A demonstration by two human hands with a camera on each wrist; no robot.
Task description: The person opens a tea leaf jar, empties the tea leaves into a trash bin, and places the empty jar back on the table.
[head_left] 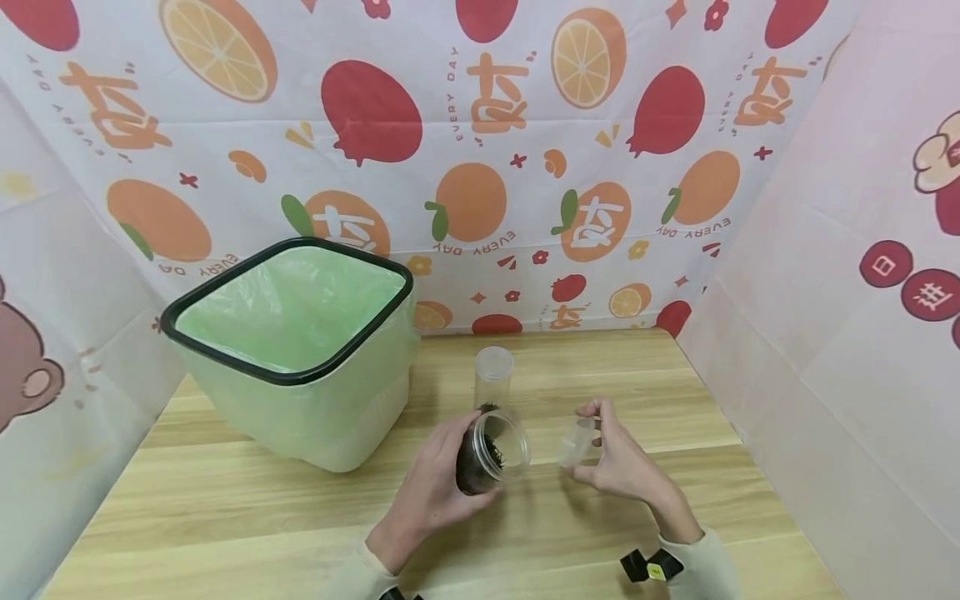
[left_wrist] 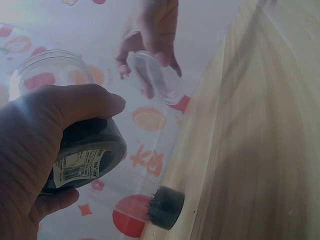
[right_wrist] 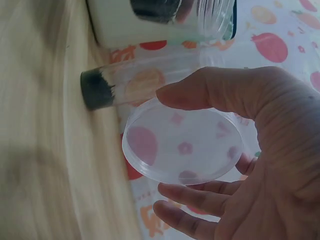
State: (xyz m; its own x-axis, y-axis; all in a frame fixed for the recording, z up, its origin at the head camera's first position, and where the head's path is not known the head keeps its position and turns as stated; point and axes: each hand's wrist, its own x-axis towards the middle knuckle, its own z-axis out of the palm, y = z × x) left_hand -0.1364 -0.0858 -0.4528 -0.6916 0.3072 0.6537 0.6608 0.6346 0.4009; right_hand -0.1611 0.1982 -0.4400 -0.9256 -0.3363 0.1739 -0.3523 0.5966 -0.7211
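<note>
Wooden table point(head_left: 615, 367) | left fingers point(left_wrist: 55, 202) grip jar point(head_left: 472, 468) | right fingers point(right_wrist: 200, 199) pinch lid point(right_wrist: 182, 145) | label point(left_wrist: 80, 167): left-wrist, not head

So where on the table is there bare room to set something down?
Bare table shows between the right grip and the right sheet, beyond that grip toward the back sheet, and in front of the bin, left of the left grip. The middle is crowded: the left grip's tilted jar, the upright container and the right grip's lid are close together.

Label point(left_wrist: 79, 166) print too small to read. Standing jar point(head_left: 493, 379): base hidden behind held jar point(head_left: 486, 457) (head view). Left hand point(head_left: 438, 479) partly covers latter. Bin point(right_wrist: 112, 25) cut by right wrist view's top.
</note>
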